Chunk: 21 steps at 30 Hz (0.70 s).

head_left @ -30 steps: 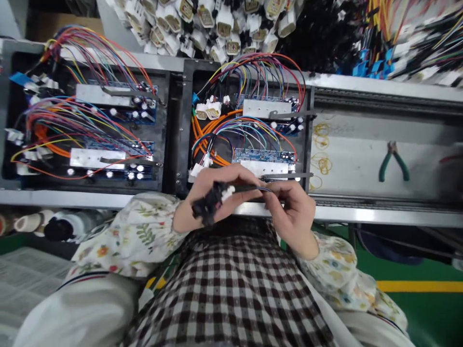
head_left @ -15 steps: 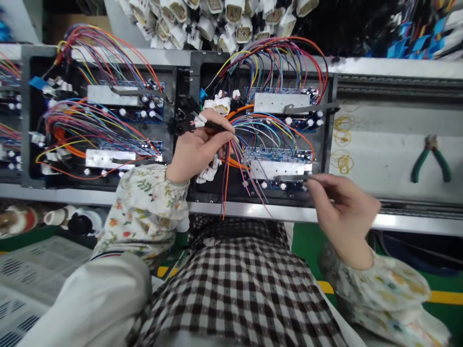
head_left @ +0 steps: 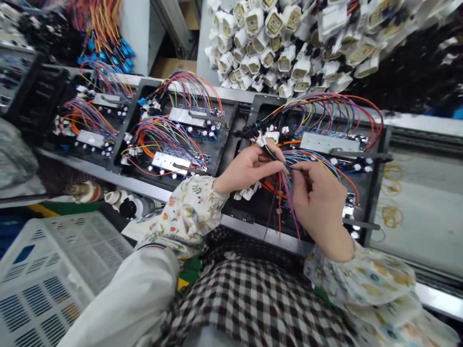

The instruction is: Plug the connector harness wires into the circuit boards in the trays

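My left hand (head_left: 246, 168) is closed round a bundle of thin coloured wires (head_left: 284, 188), whose loose ends hang below the fingers. Black leads with white connectors (head_left: 270, 136) stick out above that hand. Right against it, my right hand (head_left: 320, 207) pinches at the same bundle with thumb and forefinger; the exact wires between the fingertips are hard to make out. Both hands are over a black tray (head_left: 240, 213). Its upper circuit board carries a silver plate (head_left: 327, 142), while my right hand mostly covers the lower board.
To the left, another black tray (head_left: 114, 161) holds wired boards. White connectors (head_left: 285, 60) hang in a mass behind the bench. Yellow wire loops (head_left: 391, 217) lie at right. A white plastic crate (head_left: 77, 241) stands at lower left, near bottles (head_left: 135, 208).
My right hand has moved from beside the grey metal strip over the lower board to the wire bundle. My left hand keeps its hold. The view has swung to the left.
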Available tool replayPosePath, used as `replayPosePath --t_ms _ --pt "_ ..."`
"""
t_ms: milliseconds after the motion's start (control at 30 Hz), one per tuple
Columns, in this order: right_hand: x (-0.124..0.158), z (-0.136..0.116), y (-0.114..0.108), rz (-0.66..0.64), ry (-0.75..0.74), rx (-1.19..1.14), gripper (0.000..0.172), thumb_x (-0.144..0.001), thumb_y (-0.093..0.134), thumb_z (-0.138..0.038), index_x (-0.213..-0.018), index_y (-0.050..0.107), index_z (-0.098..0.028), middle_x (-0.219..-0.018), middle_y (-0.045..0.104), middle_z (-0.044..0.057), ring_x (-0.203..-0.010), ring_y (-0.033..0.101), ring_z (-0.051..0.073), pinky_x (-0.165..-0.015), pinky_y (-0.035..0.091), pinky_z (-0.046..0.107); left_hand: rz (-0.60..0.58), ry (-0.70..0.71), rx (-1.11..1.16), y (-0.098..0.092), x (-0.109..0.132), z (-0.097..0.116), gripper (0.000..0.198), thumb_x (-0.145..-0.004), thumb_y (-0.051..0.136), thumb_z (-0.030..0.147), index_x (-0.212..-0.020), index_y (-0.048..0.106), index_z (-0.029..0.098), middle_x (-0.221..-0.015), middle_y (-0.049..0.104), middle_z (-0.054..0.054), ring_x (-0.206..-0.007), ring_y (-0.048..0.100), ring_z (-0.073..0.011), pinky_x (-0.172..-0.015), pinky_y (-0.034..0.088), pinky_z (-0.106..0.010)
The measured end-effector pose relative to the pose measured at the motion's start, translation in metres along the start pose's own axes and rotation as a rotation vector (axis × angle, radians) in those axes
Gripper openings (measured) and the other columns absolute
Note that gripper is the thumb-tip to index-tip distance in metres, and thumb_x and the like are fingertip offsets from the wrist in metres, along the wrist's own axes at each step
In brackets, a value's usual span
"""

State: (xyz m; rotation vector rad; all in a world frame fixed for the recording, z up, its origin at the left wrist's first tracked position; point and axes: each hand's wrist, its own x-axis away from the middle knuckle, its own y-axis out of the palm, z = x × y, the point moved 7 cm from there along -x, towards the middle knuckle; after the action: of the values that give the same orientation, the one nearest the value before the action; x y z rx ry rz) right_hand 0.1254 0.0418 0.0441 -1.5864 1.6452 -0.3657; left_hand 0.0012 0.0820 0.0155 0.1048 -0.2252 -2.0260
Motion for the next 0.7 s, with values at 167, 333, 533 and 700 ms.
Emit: replayPosePath --t_ms 167,333,533,700 --pt "0.001 0.017 -0.011 -0.173 0.057 0.069 0.011 -0.085 0.05 -0.019 -0.089 0.06 -0.019 -0.079 0.067 0.003 -0.068 0.061 0.014 -0.06 0.043 0.026 0.008 -0.027 -0.073 0.0 0.002 0.0 0.024 -0.086 0.061 0.038 -0.085 0.052 0.016 -0.073 0.062 0.0 -0.067 0.063 -0.0098 -0.064 0.052 -0.021" --pt "0.032 0.043 -0.027 -0.676 0.321 -0.274 0.009 -0.087 0.052 -0.026 -0.082 0.057 -0.02 -0.058 0.056 -0.005 -0.048 0.052 0.008 -0.048 0.042 0.021 0.142 0.055 -0.299 -0.009 0.002 0.003 0.01 -0.089 0.055 0.029 -0.088 0.051 0.02 -0.072 0.058 0.003 -0.057 0.06 -0.0092 -0.049 0.049 -0.02" --pt "0.039 0.06 -0.036 -0.424 0.54 -0.341 0.007 -0.084 0.056 -0.025 -0.081 0.051 -0.022 -0.055 0.062 -0.005 -0.045 0.058 0.01 -0.047 0.047 0.021 0.172 0.253 -0.848 -0.002 0.002 0.024 0.017 -0.089 0.056 0.019 -0.074 0.063 0.019 -0.076 0.064 0.002 -0.065 0.062 -0.0076 -0.062 0.051 -0.021" --pt "0.025 0.067 -0.038 -0.101 0.314 0.106 0.006 -0.077 0.066 -0.025 -0.074 0.063 -0.021 -0.048 0.056 -0.007 -0.041 0.051 0.008 -0.043 0.04 0.02 0.207 0.267 -1.01 -0.001 0.003 0.027 0.009 -0.086 0.062 0.022 -0.079 0.067 0.022 -0.079 0.066 0.003 -0.074 0.063 -0.0107 -0.068 0.051 -0.025"
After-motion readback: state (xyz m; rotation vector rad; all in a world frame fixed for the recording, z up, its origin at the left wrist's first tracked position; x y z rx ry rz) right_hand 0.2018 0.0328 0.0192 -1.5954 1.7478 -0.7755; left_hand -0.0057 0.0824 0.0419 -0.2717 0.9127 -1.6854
